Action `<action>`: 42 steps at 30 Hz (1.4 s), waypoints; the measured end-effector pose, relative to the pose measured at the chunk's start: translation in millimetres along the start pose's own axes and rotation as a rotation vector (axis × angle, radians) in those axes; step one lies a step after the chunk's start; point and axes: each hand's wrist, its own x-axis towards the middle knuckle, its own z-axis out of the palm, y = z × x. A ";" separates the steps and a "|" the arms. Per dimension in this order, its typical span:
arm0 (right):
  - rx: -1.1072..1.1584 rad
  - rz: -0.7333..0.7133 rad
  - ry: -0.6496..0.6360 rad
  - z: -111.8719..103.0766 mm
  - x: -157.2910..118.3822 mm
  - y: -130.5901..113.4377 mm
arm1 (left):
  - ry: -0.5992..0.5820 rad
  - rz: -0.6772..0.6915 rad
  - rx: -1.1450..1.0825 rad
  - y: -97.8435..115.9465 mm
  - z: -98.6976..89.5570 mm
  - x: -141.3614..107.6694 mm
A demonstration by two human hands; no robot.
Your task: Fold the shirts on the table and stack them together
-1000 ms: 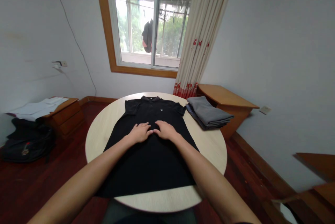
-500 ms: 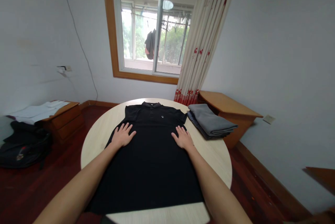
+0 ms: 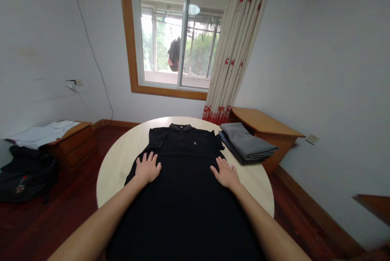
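Observation:
A black polo shirt lies spread face up on the round pale table, its collar toward the window and its hem toward me. A small white logo marks its chest. My left hand rests flat on the shirt's left side below the sleeve, fingers spread. On the right side, my right hand lies flat on the cloth, its fingers stretched out. Neither hand grips anything. Beyond my right hand, by the shirt's right sleeve, sits a stack of folded grey and dark clothes.
A wooden desk stands behind the table at the right, beside a patterned curtain. At the left are a low wooden cabinet with papers on it and a black bag on the floor.
The shirt has shifted toward me and slightly right, its hem now reaching the bottom of the view. Both hands have moved the same way, still flat on it.

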 end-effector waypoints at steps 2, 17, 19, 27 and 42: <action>-0.025 -0.028 0.010 -6.8 5.1 -14.2 | 0.036 0.048 0.022 14.6 -4.1 5.2; 0.147 -0.292 -0.045 6.2 153.5 -102.1 | -0.054 0.160 -0.163 24.4 21.9 163.2; 0.138 -0.250 -0.040 6.2 169.9 -90.8 | -0.049 0.067 -0.130 -1.1 19.6 180.9; 0.108 -0.194 0.016 11.2 193.9 -77.2 | -0.014 -0.331 0.092 -89.1 2.1 209.4; 0.100 -0.194 0.022 8.1 189.6 -81.6 | -0.081 0.020 -0.068 -16.9 8.5 222.5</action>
